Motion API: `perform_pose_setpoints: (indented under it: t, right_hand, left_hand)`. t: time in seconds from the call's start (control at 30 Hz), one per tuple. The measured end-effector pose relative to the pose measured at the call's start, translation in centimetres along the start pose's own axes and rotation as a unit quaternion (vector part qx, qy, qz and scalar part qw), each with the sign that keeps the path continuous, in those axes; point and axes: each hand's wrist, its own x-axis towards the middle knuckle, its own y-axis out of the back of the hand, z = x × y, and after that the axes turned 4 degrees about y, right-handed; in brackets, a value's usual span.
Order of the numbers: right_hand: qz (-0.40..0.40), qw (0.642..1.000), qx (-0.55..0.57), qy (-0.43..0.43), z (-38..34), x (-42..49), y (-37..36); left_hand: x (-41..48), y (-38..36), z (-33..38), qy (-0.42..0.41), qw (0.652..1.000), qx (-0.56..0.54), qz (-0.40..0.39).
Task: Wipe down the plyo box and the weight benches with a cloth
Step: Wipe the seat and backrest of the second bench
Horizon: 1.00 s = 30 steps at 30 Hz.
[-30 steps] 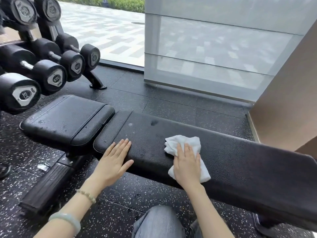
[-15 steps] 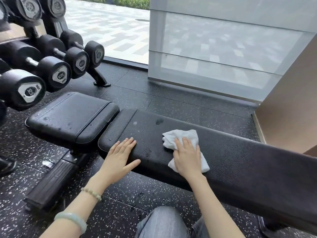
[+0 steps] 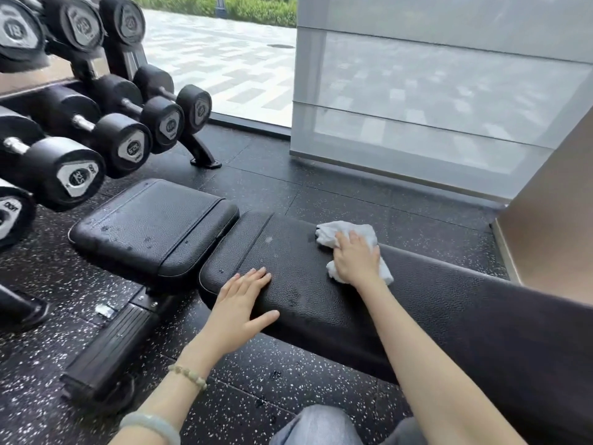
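Note:
A black weight bench lies flat across the view, its long back pad (image 3: 433, 303) to the right and its shorter seat pad (image 3: 150, 229) to the left. A crumpled white cloth (image 3: 346, 231) lies on the far side of the back pad, near its left end. My right hand (image 3: 354, 260) presses flat on the cloth, fingers pointing away from me. My left hand (image 3: 242, 303) rests flat on the near left corner of the back pad, fingers spread, holding nothing. Small wet spots dot both pads. No plyo box is in view.
A rack of black dumbbells (image 3: 122, 142) stands at the left, its foot (image 3: 202, 155) on the speckled rubber floor behind the seat pad. The bench's base bar (image 3: 106, 348) runs toward me at lower left. A glass wall with a frosted panel (image 3: 433, 101) is behind; a tan wall (image 3: 552, 226) stands right.
My right hand has pushed the cloth away from me, from the pad's middle to its far edge. My left hand stays planted on the near corner. The view has shifted a little.

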Motion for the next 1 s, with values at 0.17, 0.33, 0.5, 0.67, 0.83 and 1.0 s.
perform_pose_setpoints:
  t: [0.17,0.33,0.5,0.67,0.83,1.0]
  right_hand:
    - [-0.036,0.994,0.014,0.102,-4.3,1.8,-0.7]
    - [-0.072,0.971,0.048,0.221,-6.9,-2.2,-1.6]
    - [-0.029,0.992,0.051,0.112,0.5,-8.4,-0.3]
    - [0.05,0.998,0.038,-0.025,2.5,-12.9,-1.3]
    - [0.01,0.997,0.053,0.046,-5.7,-12.0,-3.3]
    - [-0.043,0.989,0.014,0.141,-9.1,-10.9,-2.4]
  left_hand:
    - [0.2,0.1,0.1,0.021,0.999,-0.028,-0.002]
    - [0.2,0.2,0.0,0.021,0.999,-0.034,0.003]
    - [0.1,0.7,0.1,0.021,0.999,-0.024,-0.021]
    - [-0.4,1.3,1.0,0.014,0.995,0.098,0.008]
    - [-1.2,1.7,1.0,0.003,0.994,0.111,-0.014]
    - [-0.9,1.4,0.7,0.027,0.996,0.085,-0.007]
